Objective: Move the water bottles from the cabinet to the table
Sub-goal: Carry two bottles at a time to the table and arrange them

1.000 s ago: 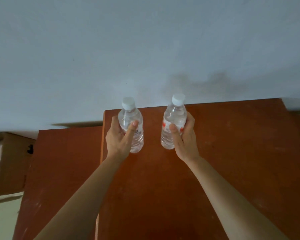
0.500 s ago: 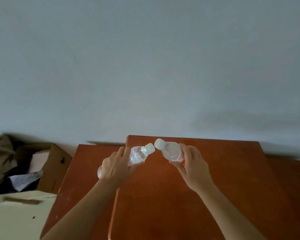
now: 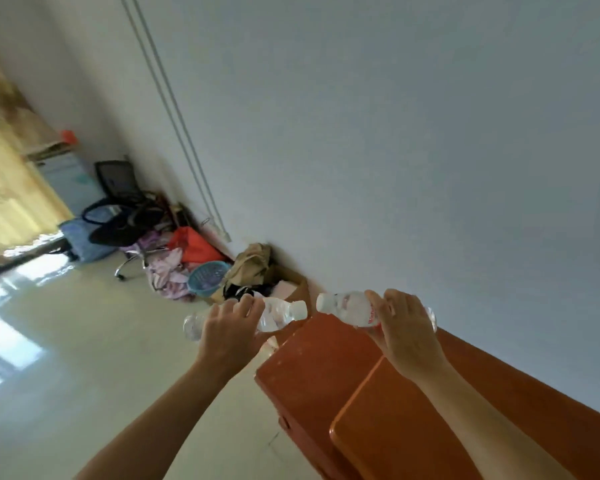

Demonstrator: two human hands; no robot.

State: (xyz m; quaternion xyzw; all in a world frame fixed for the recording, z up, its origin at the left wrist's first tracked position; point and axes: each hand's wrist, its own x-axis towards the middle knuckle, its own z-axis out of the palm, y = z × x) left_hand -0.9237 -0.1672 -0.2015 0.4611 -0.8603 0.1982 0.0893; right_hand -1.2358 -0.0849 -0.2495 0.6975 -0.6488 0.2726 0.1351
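My left hand [image 3: 230,329] grips a clear water bottle [image 3: 278,312] with a white cap, held lying sideways with its cap pointing right. My right hand [image 3: 404,327] grips a second clear water bottle [image 3: 349,307] with red lettering, also sideways, its cap pointing left. The two caps almost face each other, a small gap apart. Both bottles hang in the air above the left end of the reddish-brown wooden cabinet [image 3: 319,372]. The view is strongly tilted. No table is in view.
A pale wall fills the upper right. Along its foot lie a cardboard box [image 3: 293,289], a blue basket [image 3: 207,277], clothes, an office chair [image 3: 118,188] and bags. A glossy pale floor [image 3: 66,341] stretches to the left, with a bright curtain at far left.
The view has swung left and tilted, so the room's floor and clutter now show. Both bottles, lifted off the cabinet top and tipped sideways, have moved left with my hands.
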